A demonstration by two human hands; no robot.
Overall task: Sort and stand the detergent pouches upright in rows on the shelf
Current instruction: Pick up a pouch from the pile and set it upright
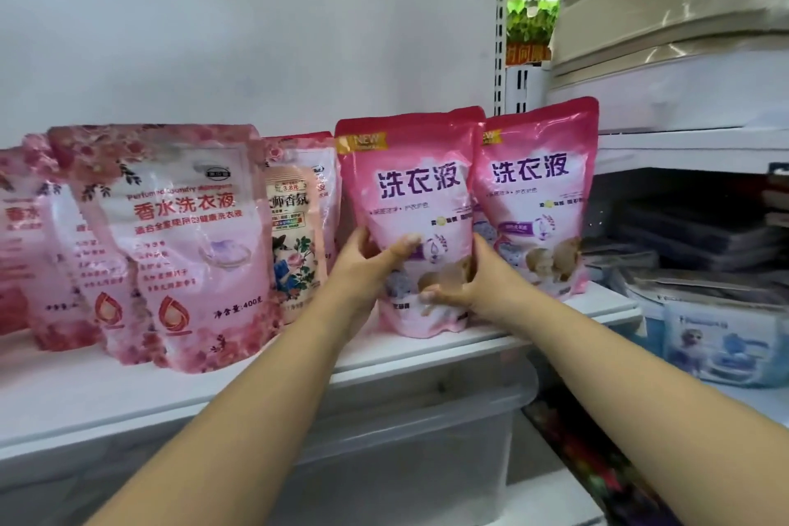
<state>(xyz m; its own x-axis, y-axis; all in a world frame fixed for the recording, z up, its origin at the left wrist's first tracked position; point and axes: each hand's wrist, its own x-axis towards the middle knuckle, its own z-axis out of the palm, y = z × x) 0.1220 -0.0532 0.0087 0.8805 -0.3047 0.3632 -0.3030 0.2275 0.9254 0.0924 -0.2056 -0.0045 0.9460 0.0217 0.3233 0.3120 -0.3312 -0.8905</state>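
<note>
Both hands, left [366,256] and right [461,286], grasp an upright pink pouch [410,201] on the shelf [128,393]; a twin pouch [538,188] touches its right; floral pouches [188,235] crowd the left.

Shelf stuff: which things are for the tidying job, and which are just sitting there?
For the job:
pink pouch, held by left hand and right hand
second pink pouch
rose-print pouches
floral pouch
white shelf

Just there:
clear bin
blue packs

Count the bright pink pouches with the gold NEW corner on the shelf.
2 clearly: one held upright by both hands, one beside it at the shelf's right end. A red edge behind suggests another hidden.
</note>
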